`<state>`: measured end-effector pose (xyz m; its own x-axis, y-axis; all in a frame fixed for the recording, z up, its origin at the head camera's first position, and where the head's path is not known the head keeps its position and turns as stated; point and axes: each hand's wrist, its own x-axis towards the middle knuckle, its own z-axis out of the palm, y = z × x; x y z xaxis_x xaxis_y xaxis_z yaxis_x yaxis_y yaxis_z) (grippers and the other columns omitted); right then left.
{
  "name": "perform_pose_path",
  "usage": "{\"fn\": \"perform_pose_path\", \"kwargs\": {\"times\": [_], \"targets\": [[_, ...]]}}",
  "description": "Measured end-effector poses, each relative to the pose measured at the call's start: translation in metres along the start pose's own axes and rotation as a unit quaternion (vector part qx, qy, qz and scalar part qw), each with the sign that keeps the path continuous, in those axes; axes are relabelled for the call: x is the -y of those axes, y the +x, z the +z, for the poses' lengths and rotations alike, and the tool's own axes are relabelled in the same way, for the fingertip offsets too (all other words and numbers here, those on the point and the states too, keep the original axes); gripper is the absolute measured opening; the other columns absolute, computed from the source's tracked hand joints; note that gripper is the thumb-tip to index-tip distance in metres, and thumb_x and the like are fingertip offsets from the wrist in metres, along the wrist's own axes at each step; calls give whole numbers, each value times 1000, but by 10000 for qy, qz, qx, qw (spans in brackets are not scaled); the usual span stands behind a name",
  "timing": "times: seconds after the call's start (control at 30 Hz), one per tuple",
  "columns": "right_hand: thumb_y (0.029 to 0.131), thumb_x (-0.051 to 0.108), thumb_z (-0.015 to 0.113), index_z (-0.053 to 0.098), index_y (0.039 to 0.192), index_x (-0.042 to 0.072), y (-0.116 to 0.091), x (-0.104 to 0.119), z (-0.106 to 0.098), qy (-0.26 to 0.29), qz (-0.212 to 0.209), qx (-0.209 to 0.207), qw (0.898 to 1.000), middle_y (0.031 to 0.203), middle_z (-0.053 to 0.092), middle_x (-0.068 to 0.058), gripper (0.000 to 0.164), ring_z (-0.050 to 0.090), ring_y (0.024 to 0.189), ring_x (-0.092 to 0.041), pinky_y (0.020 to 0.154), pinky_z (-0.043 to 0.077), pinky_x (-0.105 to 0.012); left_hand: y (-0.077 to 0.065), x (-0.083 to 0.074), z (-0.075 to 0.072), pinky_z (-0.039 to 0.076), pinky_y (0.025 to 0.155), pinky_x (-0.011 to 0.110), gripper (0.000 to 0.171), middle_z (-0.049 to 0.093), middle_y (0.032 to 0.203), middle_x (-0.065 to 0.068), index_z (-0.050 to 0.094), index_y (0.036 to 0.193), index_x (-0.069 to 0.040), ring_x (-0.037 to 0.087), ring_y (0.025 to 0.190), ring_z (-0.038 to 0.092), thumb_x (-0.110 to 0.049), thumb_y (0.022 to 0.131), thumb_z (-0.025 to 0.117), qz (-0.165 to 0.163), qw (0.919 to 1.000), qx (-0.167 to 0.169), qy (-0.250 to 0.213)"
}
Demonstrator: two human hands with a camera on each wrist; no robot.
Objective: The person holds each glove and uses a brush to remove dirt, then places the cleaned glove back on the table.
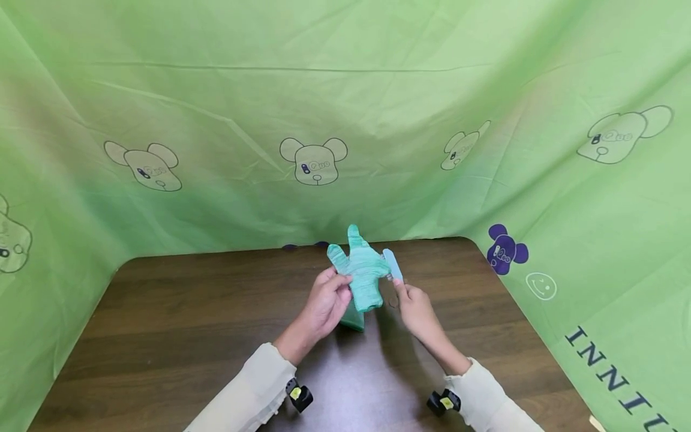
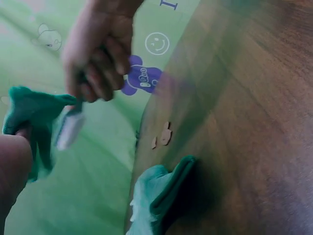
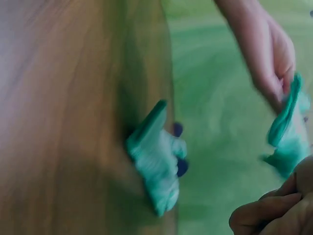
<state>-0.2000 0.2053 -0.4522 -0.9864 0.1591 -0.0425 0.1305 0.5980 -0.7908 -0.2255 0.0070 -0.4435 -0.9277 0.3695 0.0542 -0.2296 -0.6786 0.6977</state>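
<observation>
My left hand (image 1: 326, 303) grips a green knitted glove (image 1: 366, 276) by its side, holding it up above the table with its fingers pointing away. In my right hand (image 1: 418, 309) is a light blue brush (image 1: 393, 264), pinched at its near end. The brush's far end is right at the glove's right edge; the left wrist view shows its pale bristle side (image 2: 72, 129), blurred. A second green glove (image 3: 159, 166) lies on the table below the held one, mostly hidden in the head view.
The brown wooden table (image 1: 216, 336) ends at a green curtain (image 1: 232, 198) with bear-head prints, at the back and both sides. Small flat brown shapes (image 2: 166, 134) show on the table beyond the lying glove.
</observation>
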Motion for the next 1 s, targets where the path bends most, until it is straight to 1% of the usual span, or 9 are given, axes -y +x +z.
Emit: {"fn": "perform_pose_path", "kwargs": {"times": [0.13, 0.23, 0.3, 0.37, 0.47, 0.53, 0.67, 0.8, 1.0], "targets": [[109, 46, 40, 44, 69, 14, -2, -2, -5, 619, 161, 26, 9979, 56, 36, 5, 52, 33, 51, -11, 46, 30, -24, 0, 0, -2, 30, 126, 40, 57, 34, 158, 22, 24, 152, 13, 26, 149, 33, 13, 95, 30, -2, 10000, 34, 17], [109, 47, 40, 48, 74, 10, -10, 12, -8, 860, -70, -102, 9962, 56, 37, 5, 51, 32, 50, -10, 45, 28, -22, 0, 5, -3, 27, 127, 41, 57, 36, 155, 17, 24, 152, 12, 23, 147, 33, 12, 95, 30, -63, 9998, 3, 171], [109, 47, 42, 52, 79, 9, -16, 24, -8, 693, -403, -108, 9967, 59, 37, 4, 49, 34, 53, -10, 46, 29, -23, 0, 8, -3, 29, 126, 40, 56, 38, 152, 14, 25, 151, 11, 21, 144, 35, 12, 96, 30, -123, 9996, 3, 262], [108, 45, 43, 51, 77, 9, -23, 33, -5, 240, -787, -35, 9966, 62, 35, 3, 49, 34, 56, -11, 48, 30, -25, 0, 10, -1, 30, 126, 40, 55, 38, 153, 15, 26, 151, 12, 21, 144, 36, 11, 96, 31, -158, 9994, 38, 293], [108, 40, 47, 50, 76, 10, -28, 40, 2, -568, -1344, -41, 9893, 63, 32, 4, 43, 35, 58, -13, 50, 33, -27, 0, 11, 0, 28, 127, 42, 56, 34, 158, 20, 24, 152, 13, 23, 147, 33, 11, 97, 31, -152, 9996, 108, 206], [108, 36, 48, 47, 74, 11, -30, 41, 5, -968, -1513, -202, 9835, 62, 30, 4, 42, 36, 57, -14, 49, 33, -28, 1, 9, 1, 26, 127, 44, 57, 30, 162, 24, 22, 153, 13, 27, 150, 30, 11, 97, 30, -127, 9997, 160, 167], [109, 33, 47, 47, 74, 10, -28, 38, 6, -1214, -1554, -548, 9788, 60, 32, 2, 42, 39, 56, -17, 49, 34, -29, 2, 6, 3, 26, 127, 48, 60, 26, 165, 27, 21, 155, 13, 34, 154, 26, 12, 96, 29, -105, 9996, 178, 179], [110, 35, 45, 48, 76, 10, -25, 34, 6, -1196, -1446, -528, 9808, 60, 35, 1, 42, 41, 56, -18, 50, 36, -30, 3, 5, 3, 26, 127, 49, 61, 26, 165, 28, 21, 156, 12, 37, 154, 26, 12, 96, 28, -108, 9996, 153, 220], [109, 37, 45, 47, 74, 10, -22, 28, 6, -1279, -1195, -553, 9830, 60, 35, 0, 44, 44, 58, -22, 53, 39, -32, 2, 7, 0, 31, 125, 48, 60, 28, 164, 28, 23, 155, 12, 35, 152, 31, 12, 96, 28, -162, 9993, 138, 302]]}}
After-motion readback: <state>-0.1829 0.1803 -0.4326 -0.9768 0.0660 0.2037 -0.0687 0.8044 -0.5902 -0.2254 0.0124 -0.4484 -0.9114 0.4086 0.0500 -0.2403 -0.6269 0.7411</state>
